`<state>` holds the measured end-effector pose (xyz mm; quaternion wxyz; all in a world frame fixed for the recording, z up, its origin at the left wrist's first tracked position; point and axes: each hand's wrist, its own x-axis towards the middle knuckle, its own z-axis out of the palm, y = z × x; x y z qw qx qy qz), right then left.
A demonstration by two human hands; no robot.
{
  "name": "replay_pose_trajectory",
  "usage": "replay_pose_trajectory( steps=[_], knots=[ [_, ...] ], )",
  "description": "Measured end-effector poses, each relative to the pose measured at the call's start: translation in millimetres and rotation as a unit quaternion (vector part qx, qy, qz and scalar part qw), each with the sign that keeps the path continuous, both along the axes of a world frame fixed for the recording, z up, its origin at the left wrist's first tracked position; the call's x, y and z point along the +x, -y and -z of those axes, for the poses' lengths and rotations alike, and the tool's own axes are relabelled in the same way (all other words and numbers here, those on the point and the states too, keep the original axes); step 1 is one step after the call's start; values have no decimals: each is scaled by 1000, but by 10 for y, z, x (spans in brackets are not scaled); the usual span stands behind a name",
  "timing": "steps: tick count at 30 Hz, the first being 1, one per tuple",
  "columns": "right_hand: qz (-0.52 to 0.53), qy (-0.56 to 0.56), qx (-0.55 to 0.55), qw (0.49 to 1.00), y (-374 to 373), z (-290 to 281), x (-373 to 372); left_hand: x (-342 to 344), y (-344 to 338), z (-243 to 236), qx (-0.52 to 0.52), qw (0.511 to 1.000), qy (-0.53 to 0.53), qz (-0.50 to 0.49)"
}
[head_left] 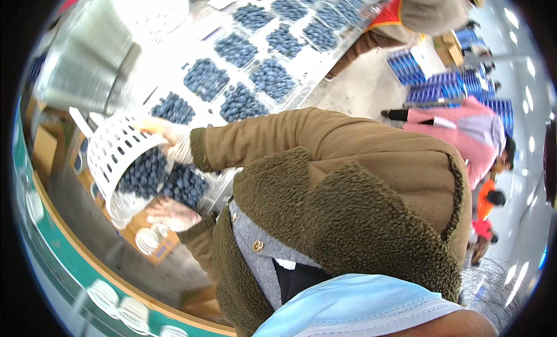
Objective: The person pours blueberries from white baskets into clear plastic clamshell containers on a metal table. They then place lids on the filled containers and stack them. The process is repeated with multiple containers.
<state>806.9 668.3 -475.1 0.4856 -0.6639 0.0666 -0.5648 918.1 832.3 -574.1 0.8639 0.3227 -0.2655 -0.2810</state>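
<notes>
A white slotted plastic basket (119, 142) is tipped on its side, its mouth facing my body, with blueberries (141, 176) inside. My right hand (168, 138), in a thin pale glove, is closed on the upper part of the basket's rim. Below the mouth, my left hand (172, 214), also gloved, lies with fingers stretched out beside the basket's lower lip and the berries. Between the hands, more blueberries (187, 187) fill a clear plastic punnet, of which the edge (219, 189) shows. Whether the left fingers touch the punnet or basket, I cannot tell.
Several filled blueberry punnets (243, 102) stand in rows on the table beyond my right arm. Tall stacks of clear plastic punnets (78, 76) rise at the far left. A cardboard box (152, 235) is below the basket. Other people (458, 128) and blue crates (435, 84) are to the right.
</notes>
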Motion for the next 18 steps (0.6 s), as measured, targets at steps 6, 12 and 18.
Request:
replay_pose_trajectory(
  steps=[6, 12, 18],
  knots=[
    [-130, 83, 281, 947, 1, 42, -92, -290, 136, -414, 238, 966, 66, -78],
    [-106, 130, 375, 912, -33, -87, -310, -291, 156, -540, 295, 932, 203, -51],
    [-67, 154, 359, 918, 69, -395, -717, -145, 90, -459, 265, 946, 188, -10]
  ],
)
